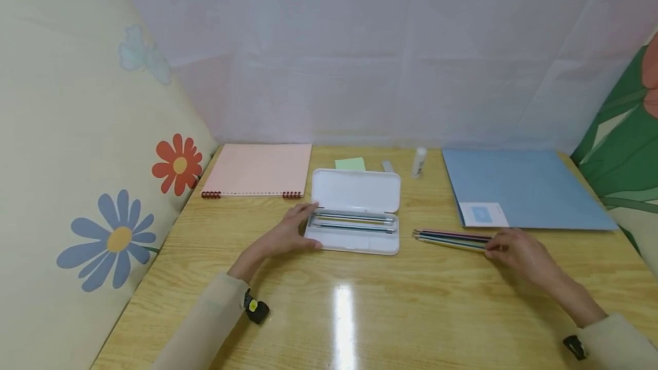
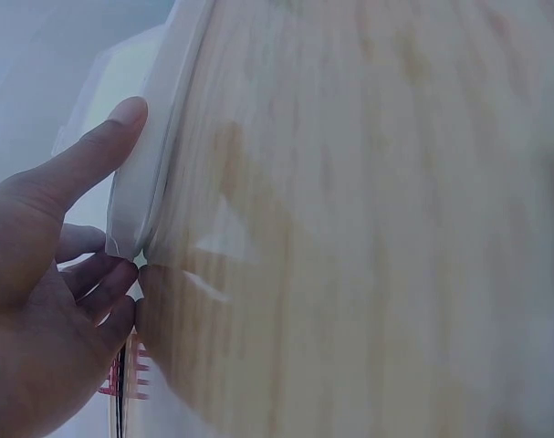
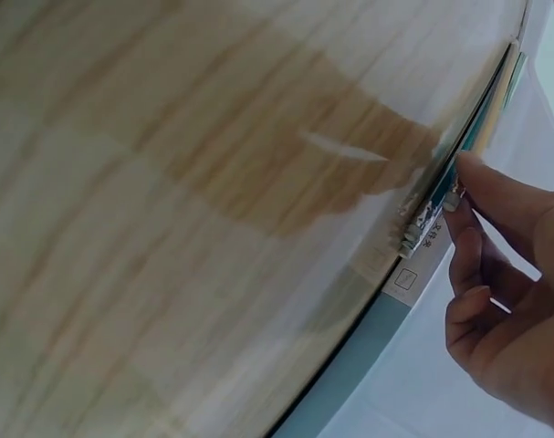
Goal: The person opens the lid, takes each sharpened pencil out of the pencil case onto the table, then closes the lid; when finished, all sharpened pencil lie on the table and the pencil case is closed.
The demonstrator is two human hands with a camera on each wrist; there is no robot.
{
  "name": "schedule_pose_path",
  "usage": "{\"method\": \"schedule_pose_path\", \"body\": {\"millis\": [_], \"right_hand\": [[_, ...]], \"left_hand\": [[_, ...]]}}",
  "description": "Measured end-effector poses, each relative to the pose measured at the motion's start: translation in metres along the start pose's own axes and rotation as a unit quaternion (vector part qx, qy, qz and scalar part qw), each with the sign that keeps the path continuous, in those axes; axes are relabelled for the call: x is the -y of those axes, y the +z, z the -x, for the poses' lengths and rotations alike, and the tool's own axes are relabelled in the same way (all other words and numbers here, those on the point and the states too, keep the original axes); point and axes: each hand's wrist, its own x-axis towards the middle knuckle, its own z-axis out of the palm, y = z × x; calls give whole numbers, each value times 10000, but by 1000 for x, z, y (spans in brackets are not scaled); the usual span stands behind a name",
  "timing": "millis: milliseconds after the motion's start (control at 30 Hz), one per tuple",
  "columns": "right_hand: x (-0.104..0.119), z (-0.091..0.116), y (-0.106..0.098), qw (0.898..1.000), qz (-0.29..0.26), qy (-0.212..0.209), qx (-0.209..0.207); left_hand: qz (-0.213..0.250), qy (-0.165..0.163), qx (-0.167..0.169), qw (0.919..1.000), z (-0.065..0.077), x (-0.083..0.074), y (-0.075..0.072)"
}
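A white pencil case (image 1: 339, 241) lies with its lid (image 1: 356, 190) raised toward the back, and a few pencils (image 1: 354, 228) rest inside it. At its left end my left hand (image 1: 285, 235) holds the case, thumb at the front edge and fingers round the back corner. To the right of the case, a small bunch of pencils (image 1: 447, 238) points left. My right hand (image 1: 526, 257) pinches their eraser ends between thumb and forefinger. In the right wrist view, a yellow pencil (image 3: 493, 114) shows beside darker ones, low over the table.
A pink spiral notebook (image 1: 259, 170) lies at the back left. Behind the lid are green sticky notes (image 1: 350, 163) and a small grey item (image 1: 387, 166). A white glue stick (image 1: 418, 163) stands nearby. On the right, a blue folder (image 1: 529, 187) reaches close to my right hand.
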Motion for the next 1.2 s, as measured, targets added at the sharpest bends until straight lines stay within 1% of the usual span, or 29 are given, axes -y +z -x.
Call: {"method": "schedule_pose_path", "body": {"millis": [100, 200, 467, 600, 733, 900, 1033, 1133, 1200], "right_hand": [[1, -1, 0, 9996, 52, 185, 189], [2, -2, 1, 9994, 97, 234, 229], [2, 0, 3, 9998, 209, 51, 13], [9, -8, 4, 9998, 184, -70, -58], [23, -26, 9, 9996, -60, -270, -80], [49, -54, 20, 9978, -560, -336, 129], [73, -85, 31, 9967, -565, -492, 313], [87, -105, 38, 9959, -450, -550, 561], [94, -115, 44, 9947, -430, -560, 753]], "left_hand": [[-16, 38, -9, 10000, 0, 0, 0], [-35, 44, -18, 10000, 1, -1, -1], [-75, 73, -19, 9999, 2, -4, 0], [-79, 53, -39, 9999, 2, -4, 0], [-79, 18, -39, 10000, 1, -3, 0], [-105, 46, -25, 9999, 1, -1, 0], [-104, 67, -62, 9999, 1, -1, -1], [-100, 67, -66, 9999, 1, -2, -1], [-113, 68, -47, 9999, 1, -2, -1]]}}
